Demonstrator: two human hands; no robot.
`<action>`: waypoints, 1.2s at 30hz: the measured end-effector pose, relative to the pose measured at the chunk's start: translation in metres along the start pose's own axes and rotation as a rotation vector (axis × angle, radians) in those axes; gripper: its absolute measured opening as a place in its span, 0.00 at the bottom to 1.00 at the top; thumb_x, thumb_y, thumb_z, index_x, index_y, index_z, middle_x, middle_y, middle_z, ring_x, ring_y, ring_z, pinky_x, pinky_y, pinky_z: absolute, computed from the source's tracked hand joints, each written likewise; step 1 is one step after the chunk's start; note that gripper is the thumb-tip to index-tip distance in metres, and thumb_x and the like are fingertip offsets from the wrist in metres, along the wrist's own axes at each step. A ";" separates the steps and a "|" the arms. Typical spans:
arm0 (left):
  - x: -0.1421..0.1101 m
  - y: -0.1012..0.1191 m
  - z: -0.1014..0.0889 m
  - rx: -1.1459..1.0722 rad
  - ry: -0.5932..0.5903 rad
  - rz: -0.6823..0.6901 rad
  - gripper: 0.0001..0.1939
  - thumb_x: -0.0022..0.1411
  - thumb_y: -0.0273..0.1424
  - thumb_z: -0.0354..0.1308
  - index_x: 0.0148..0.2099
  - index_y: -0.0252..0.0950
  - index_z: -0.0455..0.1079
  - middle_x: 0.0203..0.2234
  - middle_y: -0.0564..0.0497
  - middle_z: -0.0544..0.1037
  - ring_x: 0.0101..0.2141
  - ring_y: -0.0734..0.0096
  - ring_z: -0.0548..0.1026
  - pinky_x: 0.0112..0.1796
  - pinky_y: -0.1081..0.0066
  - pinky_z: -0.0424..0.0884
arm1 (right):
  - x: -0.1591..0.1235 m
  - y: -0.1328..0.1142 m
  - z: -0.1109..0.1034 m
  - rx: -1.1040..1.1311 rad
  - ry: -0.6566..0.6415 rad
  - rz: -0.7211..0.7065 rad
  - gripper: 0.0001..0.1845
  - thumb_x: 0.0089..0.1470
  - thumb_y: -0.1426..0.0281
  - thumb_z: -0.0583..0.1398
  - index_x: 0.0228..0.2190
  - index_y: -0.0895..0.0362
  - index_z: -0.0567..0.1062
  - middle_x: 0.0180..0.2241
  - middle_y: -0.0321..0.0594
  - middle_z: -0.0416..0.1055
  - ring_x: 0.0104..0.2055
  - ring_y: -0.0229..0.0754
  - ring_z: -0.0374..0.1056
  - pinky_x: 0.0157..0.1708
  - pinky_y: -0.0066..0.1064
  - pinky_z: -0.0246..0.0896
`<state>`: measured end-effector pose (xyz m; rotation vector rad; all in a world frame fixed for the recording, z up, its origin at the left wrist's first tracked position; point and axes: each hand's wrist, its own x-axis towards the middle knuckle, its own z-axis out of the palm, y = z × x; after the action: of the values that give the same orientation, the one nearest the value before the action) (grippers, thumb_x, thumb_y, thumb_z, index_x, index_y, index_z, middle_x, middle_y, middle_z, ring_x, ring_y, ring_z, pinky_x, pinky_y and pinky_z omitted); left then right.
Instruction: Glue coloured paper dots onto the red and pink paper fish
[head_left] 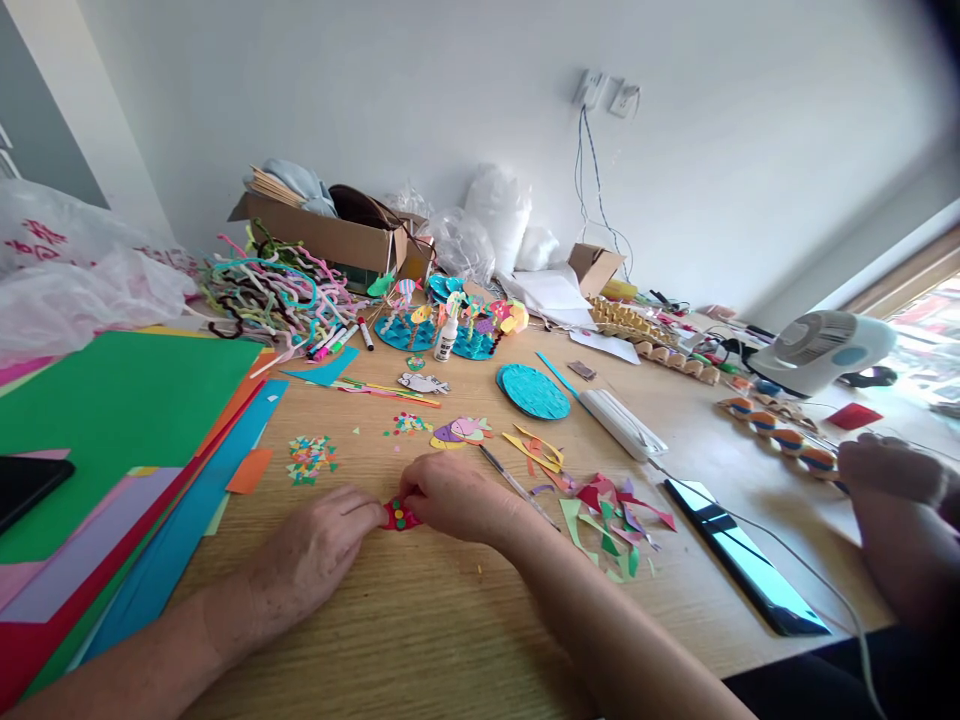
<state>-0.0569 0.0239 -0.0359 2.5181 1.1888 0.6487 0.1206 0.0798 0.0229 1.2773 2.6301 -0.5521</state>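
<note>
My left hand (pixel 319 545) and my right hand (pixel 454 495) meet over a small red paper shape (pixel 400 515) dotted with coloured bits, lying on the wooden table (pixel 450 620). Both hands pinch or press its edges, fingers curled. Just beyond lie a purple and yellow paper fish (pixel 461 432), a pile of confetti dots (pixel 311 458) and a thin pen-like tool (pixel 514 485) beside my right hand.
Stacked coloured paper sheets (pixel 112 450) fill the left, with a dark phone (pixel 26 485) on them. Paper scraps (pixel 611 515), a teal disc (pixel 532 390), a glue bottle (pixel 446 338), pipe cleaners (pixel 270 290), a cardboard box (pixel 322 235), a tablet (pixel 742 565). Another person's hand (pixel 892 470) is at right.
</note>
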 end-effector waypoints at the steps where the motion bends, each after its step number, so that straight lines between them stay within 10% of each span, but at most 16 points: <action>1: 0.000 0.000 0.000 -0.008 0.004 0.002 0.18 0.59 0.19 0.40 0.38 0.38 0.71 0.32 0.50 0.76 0.34 0.68 0.73 0.36 0.69 0.72 | -0.001 0.001 -0.001 0.015 0.007 -0.002 0.12 0.48 0.73 0.55 0.33 0.57 0.78 0.34 0.41 0.76 0.35 0.39 0.68 0.29 0.26 0.53; 9: -0.003 -0.004 0.004 -0.025 0.036 0.025 0.19 0.58 0.18 0.40 0.39 0.37 0.70 0.35 0.49 0.76 0.37 0.67 0.73 0.39 0.68 0.71 | -0.002 0.026 -0.018 0.041 0.229 0.064 0.12 0.47 0.77 0.54 0.30 0.57 0.77 0.30 0.38 0.75 0.32 0.36 0.66 0.30 0.25 0.53; 36: 0.002 0.003 -0.006 -0.129 -0.103 -0.087 0.17 0.59 0.20 0.41 0.38 0.38 0.70 0.33 0.49 0.76 0.36 0.66 0.73 0.38 0.68 0.69 | 0.075 0.057 -0.023 -0.128 0.194 0.272 0.15 0.47 0.74 0.56 0.35 0.53 0.79 0.37 0.41 0.76 0.37 0.42 0.70 0.30 0.26 0.57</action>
<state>-0.0575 0.0238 -0.0287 2.3496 1.1739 0.5489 0.1191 0.1753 0.0063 1.6846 2.5247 -0.2239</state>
